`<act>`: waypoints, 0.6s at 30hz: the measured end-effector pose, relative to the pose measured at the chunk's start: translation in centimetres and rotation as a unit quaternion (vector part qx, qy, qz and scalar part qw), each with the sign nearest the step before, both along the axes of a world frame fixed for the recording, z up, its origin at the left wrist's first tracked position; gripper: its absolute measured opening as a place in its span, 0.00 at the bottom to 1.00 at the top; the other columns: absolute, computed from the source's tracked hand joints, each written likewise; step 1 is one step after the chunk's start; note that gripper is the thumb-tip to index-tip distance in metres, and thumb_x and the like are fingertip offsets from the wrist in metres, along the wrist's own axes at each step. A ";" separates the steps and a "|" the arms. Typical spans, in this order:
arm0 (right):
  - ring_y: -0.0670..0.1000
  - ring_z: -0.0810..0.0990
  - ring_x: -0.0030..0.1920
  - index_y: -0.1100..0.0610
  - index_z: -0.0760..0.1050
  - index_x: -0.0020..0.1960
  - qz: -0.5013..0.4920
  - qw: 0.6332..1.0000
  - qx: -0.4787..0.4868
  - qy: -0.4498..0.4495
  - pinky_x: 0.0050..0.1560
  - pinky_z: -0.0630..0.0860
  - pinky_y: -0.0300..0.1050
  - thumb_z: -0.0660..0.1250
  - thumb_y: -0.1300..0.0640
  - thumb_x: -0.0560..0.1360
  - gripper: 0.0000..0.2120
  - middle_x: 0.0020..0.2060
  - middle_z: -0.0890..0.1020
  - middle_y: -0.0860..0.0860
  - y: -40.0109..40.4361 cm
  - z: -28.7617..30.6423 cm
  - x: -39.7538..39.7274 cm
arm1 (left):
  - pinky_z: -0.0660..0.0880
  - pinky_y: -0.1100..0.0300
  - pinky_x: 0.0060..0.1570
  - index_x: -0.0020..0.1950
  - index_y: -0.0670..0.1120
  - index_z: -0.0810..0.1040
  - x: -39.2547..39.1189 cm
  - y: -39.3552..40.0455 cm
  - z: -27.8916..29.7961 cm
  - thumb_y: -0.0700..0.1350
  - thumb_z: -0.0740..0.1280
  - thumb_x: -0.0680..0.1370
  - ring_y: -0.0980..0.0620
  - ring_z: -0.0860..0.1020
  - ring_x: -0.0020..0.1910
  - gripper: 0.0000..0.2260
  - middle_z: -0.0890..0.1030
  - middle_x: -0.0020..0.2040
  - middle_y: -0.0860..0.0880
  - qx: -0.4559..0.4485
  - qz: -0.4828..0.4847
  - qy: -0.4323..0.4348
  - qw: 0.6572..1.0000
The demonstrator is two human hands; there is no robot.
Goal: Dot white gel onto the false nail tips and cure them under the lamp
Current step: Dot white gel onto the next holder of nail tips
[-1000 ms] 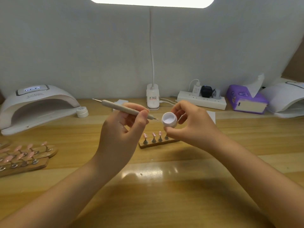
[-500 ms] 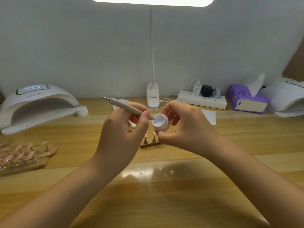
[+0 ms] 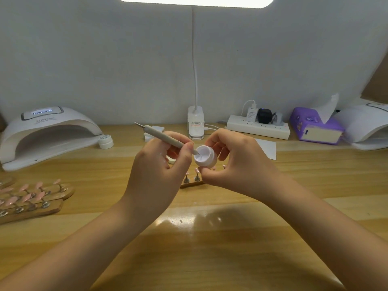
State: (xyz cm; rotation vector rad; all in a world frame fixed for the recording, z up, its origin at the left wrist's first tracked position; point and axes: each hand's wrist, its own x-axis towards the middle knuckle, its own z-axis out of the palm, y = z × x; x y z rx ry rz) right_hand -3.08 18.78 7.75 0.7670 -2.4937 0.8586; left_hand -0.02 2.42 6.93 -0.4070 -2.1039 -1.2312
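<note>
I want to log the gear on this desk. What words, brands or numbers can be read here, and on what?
"SUN", then blurred characters: on the left nail lamp.
Lit display on that lamp's top: digits too blurred to read.
Red-and-white label on the desk lamp base: too small to read.
Print on the small white jar, the charger and the purple tissue pack: unreadable.

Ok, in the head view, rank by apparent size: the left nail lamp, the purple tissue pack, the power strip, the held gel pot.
1. Left nail lamp
2. Purple tissue pack and power strip: look alike
3. Gel pot
</note>
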 end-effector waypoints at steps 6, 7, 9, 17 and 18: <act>0.42 0.74 0.40 0.50 0.73 0.50 0.003 1.000 -0.015 -0.005 0.39 0.76 0.38 0.76 0.46 0.63 0.20 0.39 0.75 0.39 0.2 0.0 0.0 | 0.74 0.68 0.34 0.46 0.50 0.80 -0.2 -0.3 0.4 0.47 0.66 0.79 0.57 0.79 0.37 0.05 0.82 0.37 0.54 0.133 -0.021 -0.048 0.990; 0.42 0.74 0.40 0.50 0.73 0.50 0.002 1.000 -0.015 -0.007 0.39 0.76 0.38 0.76 0.46 0.63 0.20 0.40 0.75 0.39 0.2 0.0 0.0 | 0.74 0.69 0.35 0.46 0.50 0.80 -0.3 -0.4 0.5 0.48 0.66 0.79 0.59 0.80 0.38 0.05 0.82 0.37 0.55 0.152 -0.025 -0.059 0.986; 0.42 0.74 0.40 0.50 0.73 0.50 0.002 1.000 -0.017 -0.009 0.39 0.75 0.37 0.76 0.46 0.64 0.20 0.40 0.75 0.39 0.2 0.0 0.0 | 0.72 0.72 0.35 0.45 0.51 0.80 -0.4 -0.5 0.6 0.50 0.66 0.78 0.62 0.80 0.38 0.06 0.82 0.36 0.56 0.183 -0.029 -0.075 0.980; 0.42 0.75 0.41 0.49 0.73 0.50 0.001 1.000 -0.025 -0.013 0.40 0.77 0.40 0.76 0.45 0.64 0.20 0.40 0.76 0.39 0.1 0.0 0.0 | 0.71 0.71 0.30 0.40 0.50 0.82 -1.0 -0.8 0.4 0.52 0.67 0.77 0.62 0.76 0.31 0.09 0.80 0.31 0.55 0.273 -0.023 -0.125 0.954; 0.43 0.75 0.41 0.50 0.73 0.50 0.000 1.000 -0.026 -0.013 0.40 0.77 0.42 0.76 0.45 0.64 0.20 0.40 0.77 0.40 0.1 -0.1 0.0 | 0.72 0.70 0.30 0.39 0.50 0.82 -1.0 -0.8 0.3 0.53 0.67 0.77 0.61 0.76 0.31 0.10 0.80 0.31 0.54 0.281 -0.023 -0.136 0.950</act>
